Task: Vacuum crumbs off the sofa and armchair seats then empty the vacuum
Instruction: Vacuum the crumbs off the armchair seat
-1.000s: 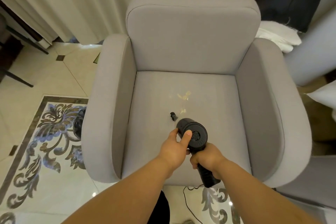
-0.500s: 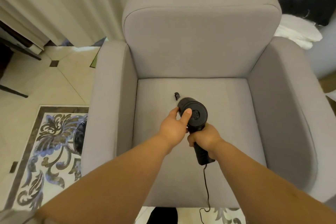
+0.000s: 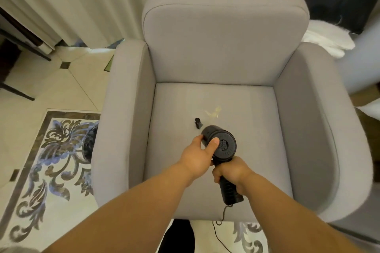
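The right hand [image 3: 232,172] is clamped on the vacuum [image 3: 223,148] handle; its body is gripped by the left hand [image 3: 198,155]. The nozzle has been drawn back nearer since half a second ago, exposing crumbs [image 3: 213,112] on the armchair [image 3: 226,47] seat. Vacuuming is judged incomplete.

— What sort of place is this?

— A home, a living room by the look of it. A grey upholstered armchair [image 3: 224,51] stands in front of long pale curtains [image 3: 82,0] that hang to the floor.

— And underfoot?

— Glossy cream floor tiles [image 3: 51,86] with a dark scrollwork inlay [image 3: 51,150], the decorative kind laid in a sitting room. A white cushion [image 3: 327,41] lies just beside the chair on the right.
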